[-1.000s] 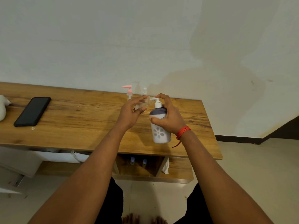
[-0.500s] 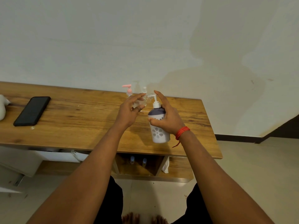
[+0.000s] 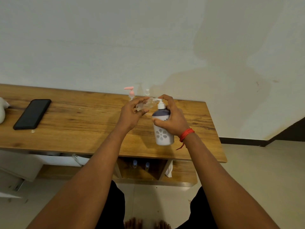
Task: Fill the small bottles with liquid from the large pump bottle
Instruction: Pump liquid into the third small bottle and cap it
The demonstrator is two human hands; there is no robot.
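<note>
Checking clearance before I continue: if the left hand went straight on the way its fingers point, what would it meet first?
Probably the pump spout of the large pump bottle; the small clear bottle in the left hand nearly touches it. Depth is unclear.

Surface: wooden, running along the wall.
Phone: black, lying flat at the left.
Pink-pump bottle, clear bottle: standing at the far edge.

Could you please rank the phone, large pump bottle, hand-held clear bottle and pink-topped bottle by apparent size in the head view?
1. The large pump bottle and phone: too alike to rank.
2. The clear bottle, partly hidden by the left hand.
3. The pink-topped bottle, though farther back.
</note>
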